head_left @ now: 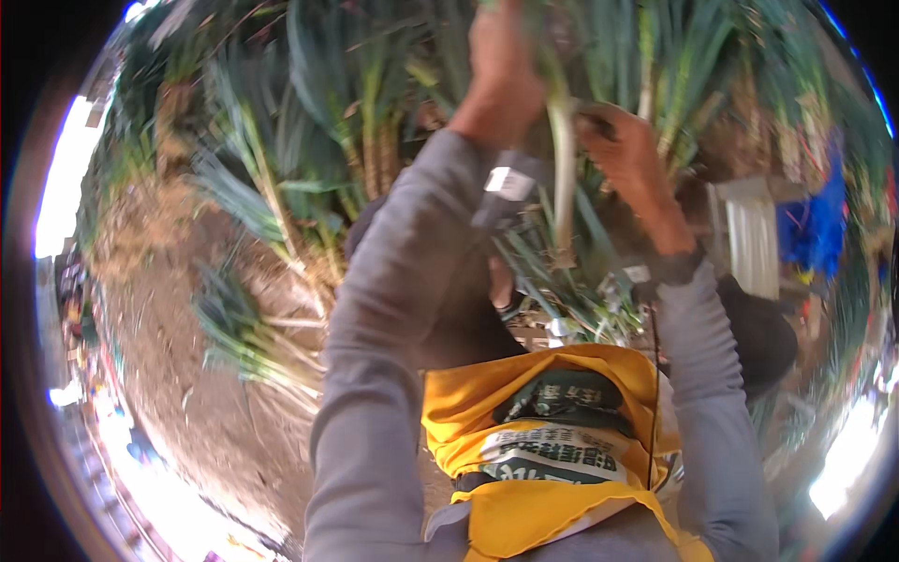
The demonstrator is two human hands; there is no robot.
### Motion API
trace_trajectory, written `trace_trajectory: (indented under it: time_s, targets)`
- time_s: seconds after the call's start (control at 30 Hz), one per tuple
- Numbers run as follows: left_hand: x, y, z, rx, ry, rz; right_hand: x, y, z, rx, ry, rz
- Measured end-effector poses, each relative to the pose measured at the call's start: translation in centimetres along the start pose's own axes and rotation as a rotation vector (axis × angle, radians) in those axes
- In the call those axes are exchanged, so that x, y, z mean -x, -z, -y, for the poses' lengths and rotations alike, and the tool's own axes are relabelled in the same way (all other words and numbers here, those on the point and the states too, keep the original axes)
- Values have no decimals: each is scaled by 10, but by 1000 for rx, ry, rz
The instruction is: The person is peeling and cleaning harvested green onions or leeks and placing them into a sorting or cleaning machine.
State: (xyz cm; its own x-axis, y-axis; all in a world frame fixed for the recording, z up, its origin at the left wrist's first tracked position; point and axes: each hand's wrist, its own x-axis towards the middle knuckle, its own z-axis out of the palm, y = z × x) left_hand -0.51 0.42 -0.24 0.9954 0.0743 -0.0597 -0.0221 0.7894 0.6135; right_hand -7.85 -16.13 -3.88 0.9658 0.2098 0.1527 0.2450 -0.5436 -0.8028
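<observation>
A long green onion point(563, 173) hangs upright in front of me, its white stalk and roots downward. My left hand point(506, 70) is raised at the top edge, blurred, closed around the onion's green upper part; its fingertips are partly cut off by the frame. Just right of the stalk is my right hand point(632, 155), its fingers curved with a dark gap between them. I see nothing held in it. Below the hanging onion, more green onions point(590, 290) lie in a loose pile between my legs.
Bunches of green onions point(375, 122) stand close together along the far side. Another bunch point(267, 347) lies on the bare soil point(178, 375) at left. To the right are a pale ribbed object point(752, 239) and blue plastic sheeting point(826, 215). A yellow apron point(552, 421) covers my lap.
</observation>
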Motion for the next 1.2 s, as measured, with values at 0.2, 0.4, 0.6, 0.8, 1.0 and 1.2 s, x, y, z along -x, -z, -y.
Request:
trace_trajectory:
  time_s: [0.2,0.4,0.6,0.8,1.0,1.2]
  targets:
    - [8,-1,-16,20,72,145,-7,8,3,-59,-72,75]
    - [14,-13,-17,33,48,327,10,4,-19,-755,-366,180]
    - [3,-12,-23,90,85,488,32,2,-21,-1074,-224,-199]
    - [-23,10,-40,205,47,646,51,39,-19,-1354,-81,87]
    - [-30,20,-68,63,-107,553,127,20,-94,189,-135,644]
    - [-30,23,-57,-52,-198,370,138,-3,-99,212,-10,294]
